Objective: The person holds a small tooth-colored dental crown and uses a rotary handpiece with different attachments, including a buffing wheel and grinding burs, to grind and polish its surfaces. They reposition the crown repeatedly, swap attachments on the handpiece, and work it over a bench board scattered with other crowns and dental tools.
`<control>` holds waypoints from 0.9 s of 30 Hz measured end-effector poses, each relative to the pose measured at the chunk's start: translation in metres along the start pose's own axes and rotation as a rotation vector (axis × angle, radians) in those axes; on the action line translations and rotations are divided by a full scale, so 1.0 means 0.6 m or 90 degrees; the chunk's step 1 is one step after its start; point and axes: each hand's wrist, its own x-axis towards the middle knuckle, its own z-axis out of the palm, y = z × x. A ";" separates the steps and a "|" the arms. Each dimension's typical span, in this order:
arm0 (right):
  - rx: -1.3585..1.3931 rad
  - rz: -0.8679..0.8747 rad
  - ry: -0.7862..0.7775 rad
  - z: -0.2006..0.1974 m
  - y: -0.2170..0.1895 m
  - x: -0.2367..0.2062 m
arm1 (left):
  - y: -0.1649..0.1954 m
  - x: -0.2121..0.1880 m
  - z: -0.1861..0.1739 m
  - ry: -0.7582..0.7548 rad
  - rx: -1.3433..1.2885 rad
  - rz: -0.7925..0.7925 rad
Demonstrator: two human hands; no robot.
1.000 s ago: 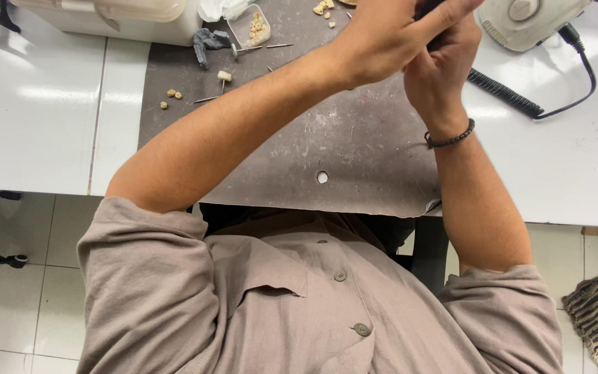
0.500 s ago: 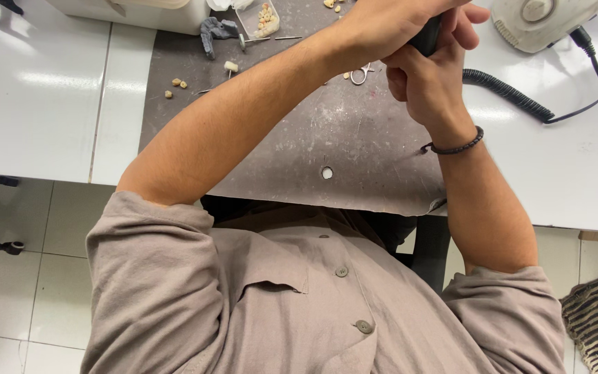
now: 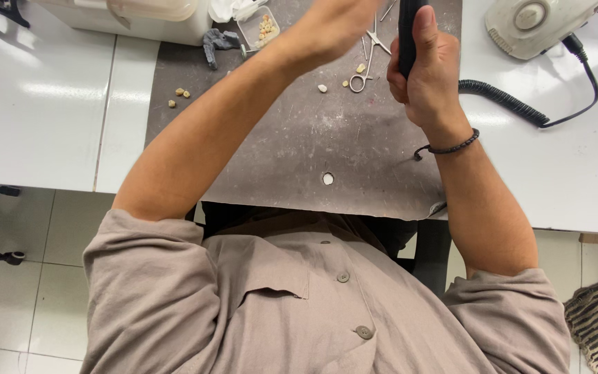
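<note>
My right hand is raised over the grey work mat and grips a black handpiece upright, thumb along its side. A dark bead bracelet circles that wrist. My left hand is up at the top edge, left of the handpiece. It is blurred and its fingers are cut off, so whether it holds anything is unclear. Below the hands on the mat lie small metal forceps and two small pale tooth-like pieces.
A coiled black cable runs to a white control unit at the top right. A clear box of pale pieces, a grey rag and loose bits lie at the left. The mat has a hole.
Both hands have risen toward the top of the view and drawn apart. The handpiece now stands upright in the right hand, and the forceps on the mat have come into sight.
</note>
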 end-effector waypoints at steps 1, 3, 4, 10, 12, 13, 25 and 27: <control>-0.019 -0.002 0.011 -0.002 0.002 0.001 | -0.007 -0.009 -0.027 0.025 0.022 -0.006; -0.080 -0.022 0.032 -0.001 0.003 0.000 | -0.005 -0.020 -0.043 0.053 -0.013 0.024; -0.109 -0.032 0.040 0.005 0.004 -0.001 | 0.002 -0.028 -0.041 0.056 -0.070 0.060; -0.180 -0.160 -0.071 0.060 0.020 -0.022 | 0.080 -0.074 0.052 0.135 -0.287 -0.088; -0.126 -0.118 -0.059 0.061 0.020 -0.026 | 0.095 -0.064 0.059 0.183 -0.355 -0.020; -0.096 -0.093 -0.056 0.059 0.020 -0.027 | 0.099 -0.061 0.060 0.163 -0.337 0.003; 0.073 0.118 -0.122 0.059 -0.002 -0.031 | 0.094 -0.076 0.037 -0.006 -0.323 0.078; 0.096 0.143 -0.140 0.062 -0.010 -0.033 | 0.092 -0.076 0.032 -0.025 -0.335 0.093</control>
